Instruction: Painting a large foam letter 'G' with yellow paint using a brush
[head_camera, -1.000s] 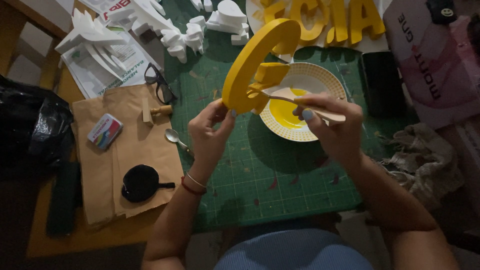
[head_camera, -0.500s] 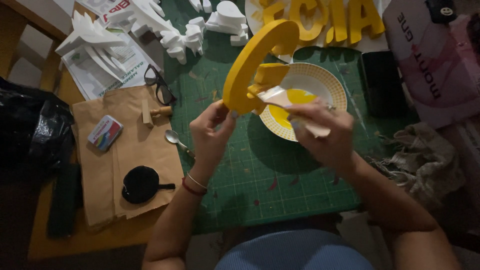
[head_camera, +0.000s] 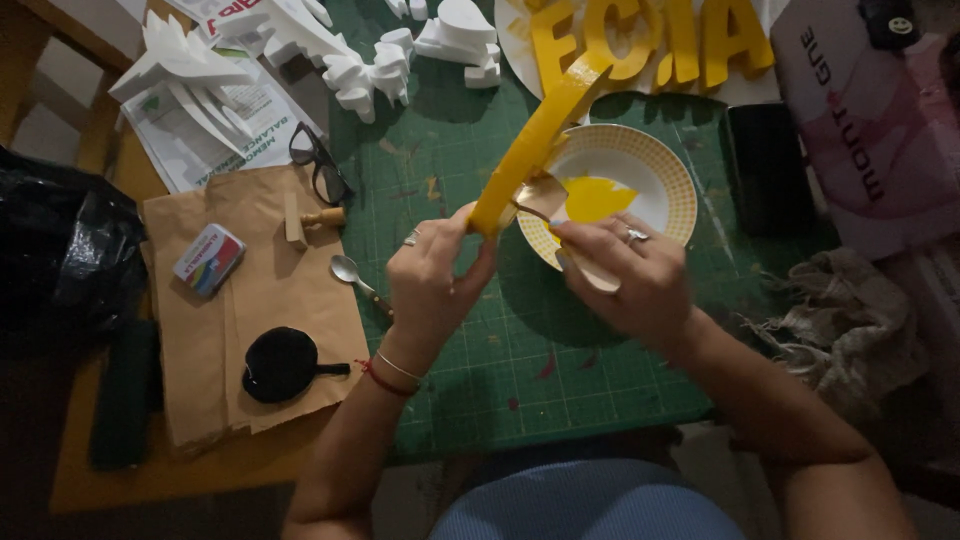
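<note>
My left hand (head_camera: 432, 278) grips the lower end of a yellow painted foam letter (head_camera: 532, 145), holding it tilted above the green cutting mat (head_camera: 560, 370). My right hand (head_camera: 635, 280) holds a paintbrush (head_camera: 560, 235) whose tip touches the letter near its lower end. Just behind the hands sits a white plate with a yellow patterned rim (head_camera: 672, 175), with a pool of yellow paint (head_camera: 592, 197) in it.
More yellow letters (head_camera: 660, 40) lie at the top of the mat, beside white foam pieces (head_camera: 360, 60). Brown paper (head_camera: 250, 300) at left carries glasses (head_camera: 320, 165), a small tin (head_camera: 208, 260), a spoon (head_camera: 352, 275) and a black round object (head_camera: 280, 363). A dark phone (head_camera: 765, 165) and cloth (head_camera: 850, 320) lie right.
The letter has turned in my left hand, now seen nearly edge-on. My right hand has drawn the brush in toward the letter's lower end.
</note>
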